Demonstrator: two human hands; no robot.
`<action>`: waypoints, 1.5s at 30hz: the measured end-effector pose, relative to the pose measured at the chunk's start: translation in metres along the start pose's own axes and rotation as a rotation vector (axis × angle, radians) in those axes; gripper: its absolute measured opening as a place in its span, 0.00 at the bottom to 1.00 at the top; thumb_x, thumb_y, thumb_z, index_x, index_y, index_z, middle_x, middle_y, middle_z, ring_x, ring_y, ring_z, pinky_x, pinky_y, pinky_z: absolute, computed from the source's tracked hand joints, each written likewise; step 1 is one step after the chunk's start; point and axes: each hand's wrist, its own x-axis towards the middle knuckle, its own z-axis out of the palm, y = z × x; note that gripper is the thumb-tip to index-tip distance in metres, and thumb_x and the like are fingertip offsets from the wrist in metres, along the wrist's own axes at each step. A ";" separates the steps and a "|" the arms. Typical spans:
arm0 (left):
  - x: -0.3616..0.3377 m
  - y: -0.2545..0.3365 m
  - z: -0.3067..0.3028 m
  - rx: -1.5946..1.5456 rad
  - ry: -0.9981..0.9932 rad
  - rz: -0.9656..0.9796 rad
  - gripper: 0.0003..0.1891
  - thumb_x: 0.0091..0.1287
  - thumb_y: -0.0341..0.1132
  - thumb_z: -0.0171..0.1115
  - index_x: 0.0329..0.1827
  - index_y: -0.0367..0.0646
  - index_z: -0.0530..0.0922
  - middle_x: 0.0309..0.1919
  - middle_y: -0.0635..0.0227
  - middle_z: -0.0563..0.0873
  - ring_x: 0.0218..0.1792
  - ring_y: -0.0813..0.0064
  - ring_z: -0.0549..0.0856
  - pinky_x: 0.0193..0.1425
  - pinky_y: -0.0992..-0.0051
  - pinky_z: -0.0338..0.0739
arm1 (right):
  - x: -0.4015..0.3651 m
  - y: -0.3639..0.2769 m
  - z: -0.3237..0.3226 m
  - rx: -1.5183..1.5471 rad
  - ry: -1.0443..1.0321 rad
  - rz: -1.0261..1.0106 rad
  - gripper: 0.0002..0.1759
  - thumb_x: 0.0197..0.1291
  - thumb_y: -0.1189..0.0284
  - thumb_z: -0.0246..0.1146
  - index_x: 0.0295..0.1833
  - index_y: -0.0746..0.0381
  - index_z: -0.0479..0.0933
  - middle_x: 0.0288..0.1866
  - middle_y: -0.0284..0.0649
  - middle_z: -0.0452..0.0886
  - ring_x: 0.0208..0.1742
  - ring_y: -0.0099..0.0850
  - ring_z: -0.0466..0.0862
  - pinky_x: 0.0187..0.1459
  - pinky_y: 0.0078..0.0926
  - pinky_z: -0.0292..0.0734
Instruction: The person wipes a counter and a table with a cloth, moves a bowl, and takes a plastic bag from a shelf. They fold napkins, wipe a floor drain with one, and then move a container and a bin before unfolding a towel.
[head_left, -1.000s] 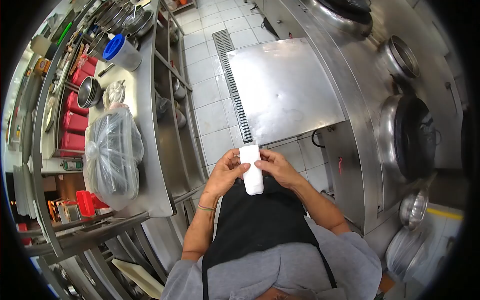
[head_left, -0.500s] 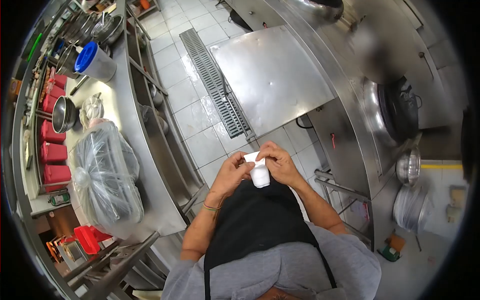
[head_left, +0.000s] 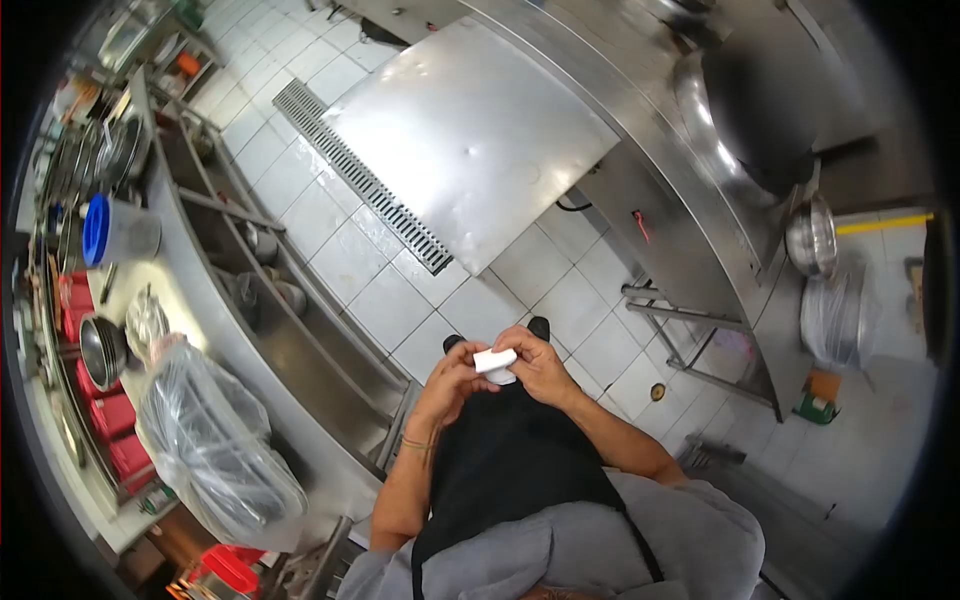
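Observation:
Both hands meet in front of the black apron (head_left: 520, 440), around a small white folded piece (head_left: 495, 361) that looks like paper or cloth. My left hand (head_left: 452, 384) pinches its left side between thumb and fingers. From the other side, my right hand (head_left: 534, 368) grips the right edge, thumb near the top fold. A flat band shows on top, with a rounder white part just beneath it; the fingers hide the ends.
On the left, a steel counter (head_left: 255, 395) carries a plastic-wrapped bundle (head_left: 215, 440), stacked bowls (head_left: 103, 350) and a blue-lidded container (head_left: 120, 230). A metal panel (head_left: 470, 130) lies ahead beside a floor drain grate (head_left: 360, 175). Steel counters and a large wok (head_left: 715, 130) stand right.
The white piece was longer and hung down between my hands; now it looks shorter, with a flat band across the top. My view has turned, and the hands sit slightly lower in it.

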 end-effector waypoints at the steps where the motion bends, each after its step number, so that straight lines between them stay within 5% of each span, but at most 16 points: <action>1: 0.004 -0.006 0.000 -0.162 -0.039 -0.103 0.17 0.72 0.36 0.56 0.57 0.34 0.75 0.46 0.59 0.83 0.47 0.67 0.85 0.52 0.65 0.82 | 0.001 0.008 -0.009 -0.104 -0.002 -0.073 0.12 0.64 0.87 0.60 0.50 0.62 0.79 0.48 0.36 0.77 0.52 0.26 0.78 0.55 0.23 0.74; 5: 0.027 -0.041 0.003 -0.172 0.041 -0.262 0.25 0.78 0.49 0.50 0.59 0.31 0.74 0.47 0.55 0.84 0.45 0.62 0.86 0.52 0.62 0.83 | 0.003 0.026 -0.054 -0.235 0.072 -0.050 0.16 0.57 0.91 0.57 0.46 0.64 0.83 0.47 0.37 0.75 0.50 0.29 0.78 0.52 0.24 0.74; 11: 0.106 -0.096 -0.009 0.122 0.028 -0.428 0.22 0.78 0.46 0.56 0.60 0.34 0.74 0.41 0.60 0.85 0.41 0.69 0.86 0.49 0.67 0.83 | 0.006 0.109 -0.126 -0.128 -0.019 -0.002 0.20 0.55 0.92 0.56 0.47 0.61 0.85 0.49 0.38 0.76 0.53 0.31 0.79 0.56 0.25 0.74; 15: 0.184 -0.144 -0.019 0.431 0.085 -0.300 0.17 0.75 0.42 0.63 0.55 0.36 0.76 0.39 0.66 0.84 0.39 0.77 0.84 0.46 0.74 0.80 | 0.005 0.162 -0.183 0.452 -0.027 0.361 0.18 0.67 0.83 0.56 0.60 0.63 0.78 0.61 0.38 0.75 0.60 0.26 0.76 0.59 0.25 0.73; 16: 0.200 -0.154 -0.019 0.491 0.093 -0.294 0.16 0.74 0.40 0.64 0.55 0.36 0.77 0.37 0.69 0.84 0.39 0.80 0.83 0.44 0.78 0.78 | 0.006 0.183 -0.187 0.457 0.024 0.392 0.16 0.74 0.74 0.57 0.63 0.65 0.74 0.60 0.36 0.77 0.57 0.21 0.77 0.56 0.22 0.74; 23: 0.279 -0.247 -0.081 1.096 0.113 -0.363 0.15 0.73 0.40 0.65 0.48 0.34 0.79 0.30 0.67 0.87 0.31 0.81 0.83 0.36 0.78 0.77 | 0.018 0.340 -0.221 0.373 0.119 0.527 0.13 0.75 0.68 0.59 0.57 0.65 0.76 0.43 0.30 0.84 0.43 0.16 0.80 0.46 0.18 0.76; 24: 0.288 -0.252 -0.081 1.133 0.141 -0.404 0.14 0.73 0.40 0.64 0.42 0.33 0.80 0.26 0.64 0.88 0.29 0.81 0.85 0.32 0.77 0.78 | 0.020 0.362 -0.218 0.311 0.203 0.545 0.11 0.71 0.69 0.61 0.46 0.67 0.79 0.36 0.36 0.86 0.38 0.23 0.83 0.40 0.27 0.77; 27: 0.295 -0.287 -0.119 1.235 0.187 -0.442 0.14 0.73 0.39 0.64 0.38 0.34 0.79 0.27 0.63 0.89 0.31 0.80 0.87 0.34 0.78 0.80 | 0.028 0.429 -0.205 0.055 0.231 0.550 0.13 0.67 0.67 0.64 0.43 0.68 0.79 0.34 0.42 0.85 0.36 0.30 0.84 0.40 0.31 0.77; 28: 0.292 -0.304 -0.146 1.206 0.186 -0.293 0.14 0.73 0.40 0.65 0.36 0.35 0.81 0.21 0.64 0.86 0.25 0.78 0.85 0.30 0.73 0.78 | 0.030 0.444 -0.202 0.093 0.232 0.515 0.15 0.63 0.64 0.65 0.40 0.68 0.78 0.33 0.50 0.84 0.37 0.43 0.85 0.41 0.37 0.77; 31: 0.294 -0.293 -0.211 1.143 0.157 -0.409 0.12 0.73 0.37 0.64 0.48 0.35 0.82 0.27 0.67 0.88 0.28 0.78 0.85 0.32 0.74 0.79 | 0.046 0.492 -0.201 -0.305 0.312 0.420 0.16 0.63 0.64 0.64 0.37 0.69 0.78 0.34 0.56 0.84 0.40 0.53 0.85 0.43 0.45 0.77; 33: 0.305 -0.254 -0.233 1.073 0.353 -0.327 0.21 0.73 0.35 0.64 0.66 0.35 0.74 0.51 0.58 0.86 0.47 0.72 0.87 0.46 0.72 0.85 | 0.062 0.541 -0.217 -0.251 0.369 0.559 0.16 0.61 0.64 0.63 0.39 0.69 0.78 0.38 0.61 0.83 0.44 0.60 0.84 0.47 0.53 0.78; 35: 0.315 -0.225 -0.244 0.937 0.641 0.095 0.25 0.72 0.31 0.64 0.70 0.37 0.69 0.56 0.57 0.83 0.56 0.69 0.84 0.54 0.70 0.84 | 0.075 0.600 -0.228 -0.379 0.468 0.549 0.16 0.61 0.63 0.63 0.39 0.68 0.79 0.38 0.60 0.84 0.44 0.59 0.84 0.47 0.52 0.78; 37: 0.328 -0.188 -0.244 1.033 0.574 0.343 0.16 0.72 0.29 0.62 0.61 0.36 0.75 0.56 0.60 0.80 0.57 0.69 0.81 0.61 0.68 0.79 | 0.087 0.640 -0.245 -0.362 0.432 0.574 0.15 0.62 0.64 0.63 0.39 0.68 0.80 0.37 0.60 0.85 0.44 0.58 0.85 0.47 0.50 0.79; 40: 0.375 -0.153 -0.218 0.982 0.438 0.636 0.08 0.74 0.34 0.57 0.46 0.37 0.76 0.47 0.59 0.82 0.50 0.62 0.83 0.62 0.59 0.78 | 0.113 0.684 -0.259 -0.319 0.389 0.612 0.16 0.60 0.63 0.67 0.40 0.67 0.81 0.40 0.57 0.86 0.44 0.55 0.86 0.47 0.47 0.80; 43: 0.384 -0.163 -0.233 0.791 0.120 0.600 0.15 0.72 0.43 0.53 0.31 0.43 0.71 0.34 0.59 0.80 0.41 0.62 0.82 0.60 0.56 0.73 | 0.147 0.717 -0.247 -0.242 0.524 0.567 0.16 0.59 0.65 0.69 0.45 0.67 0.81 0.42 0.55 0.86 0.45 0.53 0.87 0.48 0.45 0.81; 45: 0.391 -0.168 -0.225 0.688 0.111 0.639 0.17 0.68 0.41 0.54 0.22 0.50 0.61 0.20 0.70 0.63 0.26 0.73 0.65 0.46 0.64 0.65 | 0.174 0.745 -0.236 -0.178 0.678 0.522 0.16 0.60 0.66 0.68 0.48 0.66 0.79 0.44 0.56 0.86 0.47 0.53 0.86 0.48 0.45 0.81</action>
